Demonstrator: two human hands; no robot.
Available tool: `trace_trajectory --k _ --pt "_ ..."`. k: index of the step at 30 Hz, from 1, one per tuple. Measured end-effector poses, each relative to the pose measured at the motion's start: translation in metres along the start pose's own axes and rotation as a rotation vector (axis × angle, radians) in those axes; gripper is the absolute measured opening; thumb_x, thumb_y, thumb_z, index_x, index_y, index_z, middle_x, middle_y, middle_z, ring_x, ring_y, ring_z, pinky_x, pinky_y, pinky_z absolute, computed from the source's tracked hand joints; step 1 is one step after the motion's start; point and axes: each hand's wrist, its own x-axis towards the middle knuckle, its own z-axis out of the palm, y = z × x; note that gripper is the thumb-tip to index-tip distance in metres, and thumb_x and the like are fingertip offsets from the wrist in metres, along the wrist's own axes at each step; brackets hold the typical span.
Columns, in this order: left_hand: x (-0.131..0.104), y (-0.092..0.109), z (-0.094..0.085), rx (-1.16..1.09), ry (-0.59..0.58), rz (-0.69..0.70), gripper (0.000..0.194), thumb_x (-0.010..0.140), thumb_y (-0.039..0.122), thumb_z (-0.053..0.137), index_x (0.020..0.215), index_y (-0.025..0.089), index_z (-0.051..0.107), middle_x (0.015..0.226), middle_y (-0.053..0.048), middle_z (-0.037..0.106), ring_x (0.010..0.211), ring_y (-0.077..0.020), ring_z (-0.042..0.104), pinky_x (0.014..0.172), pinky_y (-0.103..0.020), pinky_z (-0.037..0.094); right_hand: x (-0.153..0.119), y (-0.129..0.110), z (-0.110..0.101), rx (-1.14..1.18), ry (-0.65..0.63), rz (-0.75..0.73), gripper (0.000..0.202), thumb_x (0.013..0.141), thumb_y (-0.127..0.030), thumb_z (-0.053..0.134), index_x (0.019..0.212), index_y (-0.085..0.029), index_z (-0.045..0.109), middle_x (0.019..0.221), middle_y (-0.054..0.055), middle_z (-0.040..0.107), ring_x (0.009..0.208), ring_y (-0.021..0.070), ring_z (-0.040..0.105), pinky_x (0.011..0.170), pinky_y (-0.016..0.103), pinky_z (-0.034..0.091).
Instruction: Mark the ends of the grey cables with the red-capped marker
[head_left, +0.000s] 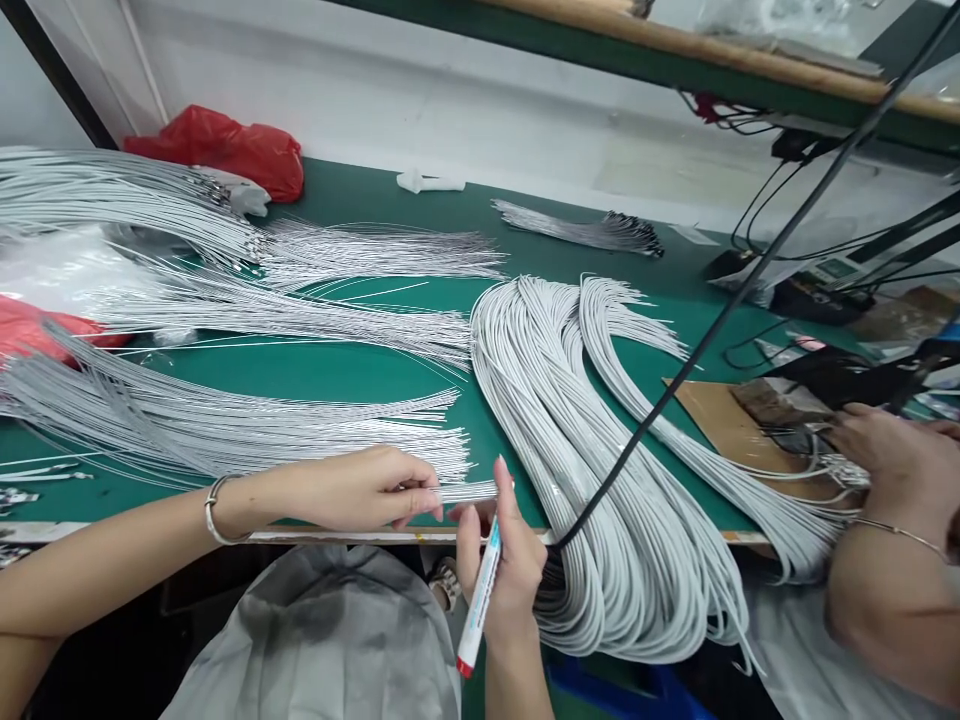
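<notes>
My left hand (379,488) pinches a small bunch of thin white cables (469,491) over the table's front edge. Held in my right hand (510,560) is a white marker (481,600) with a red end pointing down toward me. The fingers of that hand are at the tips of the small bunch, which partly hide behind them. Left of my hands lies a loose spread of grey-white cables (300,435). Just to the right, a thick bundle of white cables (600,480) bends over the table edge and hangs down.
More cable bundles (360,315) lie behind, and a short dark-tipped bunch (577,228) is at the back. Red plastic bags (225,150) sit at the left. A black cord (705,345) slants across the view. At right, a co-worker's hand (874,440) handles cable ends over cardboard (709,420).
</notes>
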Motion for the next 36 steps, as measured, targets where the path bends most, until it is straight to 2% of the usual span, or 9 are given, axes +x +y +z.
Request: trace_trajectory --k 5,8,12,14,16,24,28,33,36 --pt "0.005 -0.002 0.006 -0.05 0.034 0.029 0.034 0.096 0.036 0.042 0.073 0.015 0.054 0.063 0.003 0.049 0.053 -0.0075 0.038 0.048 -0.018 0.03 -0.005 0.005 0.0 0.061 -0.106 -0.077 0.067 0.089 -0.008 0.05 0.15 -0.019 0.026 0.066 -0.001 0.064 0.055 0.0156 0.059 0.06 0.03 0.053" --pt "0.008 -0.002 0.009 -0.061 0.065 0.053 0.032 0.095 0.032 0.044 0.073 0.014 0.058 0.061 0.004 0.051 0.051 -0.0064 0.039 0.048 -0.018 0.03 -0.008 0.009 -0.003 0.203 -0.078 0.076 0.055 0.091 -0.013 0.049 0.144 -0.016 0.036 0.065 -0.001 0.063 0.053 0.0138 0.059 0.055 0.025 0.051" --pt "0.007 0.0 0.011 -0.036 0.051 0.06 0.03 0.094 0.027 0.048 0.071 0.014 0.061 0.059 0.004 0.055 0.047 -0.0048 0.042 0.047 -0.017 0.031 -0.005 0.018 -0.01 0.423 -0.159 0.255 0.018 0.088 -0.037 0.055 0.09 -0.019 0.058 0.052 -0.005 0.05 0.042 0.0095 0.043 0.041 0.021 0.035" --pt "0.006 0.001 0.011 -0.057 -0.015 0.047 0.029 0.096 0.027 0.045 0.074 0.014 0.06 0.059 0.003 0.057 0.046 -0.0052 0.047 0.048 -0.016 0.035 -0.002 0.02 -0.013 0.481 -0.278 0.323 0.031 0.088 -0.041 0.055 0.066 -0.02 0.049 0.045 -0.007 0.041 0.039 0.0075 0.034 0.04 0.021 0.028" --pt "0.006 0.002 0.011 -0.098 -0.096 0.028 0.03 0.098 0.03 0.042 0.078 0.015 0.059 0.057 0.004 0.057 0.046 -0.0064 0.051 0.051 -0.016 0.039 0.002 0.02 -0.014 0.524 -0.366 0.395 0.038 0.091 -0.038 0.052 0.059 -0.02 0.043 0.042 -0.008 0.038 0.038 0.0066 0.031 0.04 0.02 0.026" --pt "0.009 -0.005 0.014 -0.279 -0.188 -0.063 0.03 0.099 0.042 0.038 0.095 0.017 0.052 0.089 -0.003 0.07 0.047 -0.0045 0.054 0.047 -0.017 0.037 0.004 0.018 -0.012 0.644 -0.42 0.424 0.039 0.092 -0.041 0.051 0.06 -0.02 0.044 0.036 -0.008 0.041 0.032 0.006 0.032 0.037 0.02 0.024" --pt "0.009 -0.007 0.016 -0.319 -0.144 -0.061 0.028 0.098 0.041 0.043 0.089 0.016 0.053 0.088 -0.002 0.068 0.053 -0.0051 0.056 0.047 -0.015 0.037 0.005 0.019 -0.015 0.642 -0.454 0.427 0.038 0.092 -0.039 0.051 0.061 -0.02 0.046 0.038 -0.007 0.044 0.033 0.0063 0.034 0.039 0.02 0.026" --pt "0.012 -0.004 0.018 -0.336 -0.053 -0.083 0.026 0.093 0.037 0.051 0.081 0.015 0.057 0.066 0.003 0.054 0.054 -0.007 0.052 0.047 -0.015 0.039 0.006 0.019 -0.017 0.624 -0.465 0.425 0.037 0.092 -0.038 0.051 0.06 -0.02 0.046 0.038 -0.007 0.044 0.033 0.0062 0.034 0.039 0.02 0.025" --pt "0.012 -0.005 0.02 -0.374 -0.032 -0.106 0.024 0.093 0.032 0.051 0.079 0.014 0.057 0.067 0.002 0.056 0.056 -0.0077 0.055 0.051 -0.016 0.043 0.007 0.02 -0.017 0.627 -0.478 0.41 0.034 0.09 -0.037 0.053 0.062 -0.02 0.046 0.038 -0.007 0.045 0.032 0.0065 0.034 0.037 0.02 0.023"
